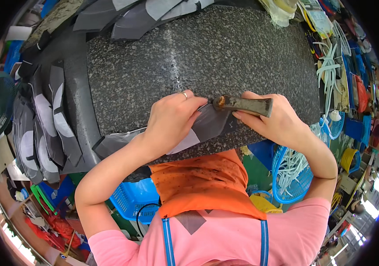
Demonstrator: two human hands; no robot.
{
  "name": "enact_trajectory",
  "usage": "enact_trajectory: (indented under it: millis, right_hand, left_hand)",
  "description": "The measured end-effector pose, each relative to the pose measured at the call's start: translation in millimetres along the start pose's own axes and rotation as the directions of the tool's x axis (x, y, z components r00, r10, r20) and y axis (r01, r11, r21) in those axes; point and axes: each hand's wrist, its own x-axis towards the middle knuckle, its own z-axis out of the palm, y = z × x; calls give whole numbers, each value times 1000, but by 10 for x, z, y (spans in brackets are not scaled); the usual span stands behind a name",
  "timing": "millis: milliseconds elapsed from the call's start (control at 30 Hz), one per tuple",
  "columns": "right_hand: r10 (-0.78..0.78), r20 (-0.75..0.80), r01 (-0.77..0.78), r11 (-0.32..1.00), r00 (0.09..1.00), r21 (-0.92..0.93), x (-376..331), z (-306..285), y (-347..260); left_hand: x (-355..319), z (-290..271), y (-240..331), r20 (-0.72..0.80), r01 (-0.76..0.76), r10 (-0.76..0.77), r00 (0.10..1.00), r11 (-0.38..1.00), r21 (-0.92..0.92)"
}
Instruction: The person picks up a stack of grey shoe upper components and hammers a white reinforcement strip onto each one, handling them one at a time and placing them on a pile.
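Right hand grips a worn tool; left hand presses, fingers together, on grey fabric.

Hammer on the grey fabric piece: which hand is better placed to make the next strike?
Right. The right hand grips the hammer, whose head rests at the fabric piece's edge. The left hand lies flat on the fabric, pressing it onto the granite slab.
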Motion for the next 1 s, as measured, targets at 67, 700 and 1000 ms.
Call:
enact_trajectory:
  millis: [67,700,1000]
  right_hand:
    - [-35,-27,37,997,999,66,15,7,38]
    - [-77,50,82,991,996,-105,190,141,-181]
    - [46,37,-46,999,998,6,41,31,-148]
  left_hand:
    - [-45,20,-43,3,-98,98,995,986,138]
    - [-362,-116,1,-67,-16,24,997,992,124]
    - [-204,-273,42,109,304,-328,938,933,191]
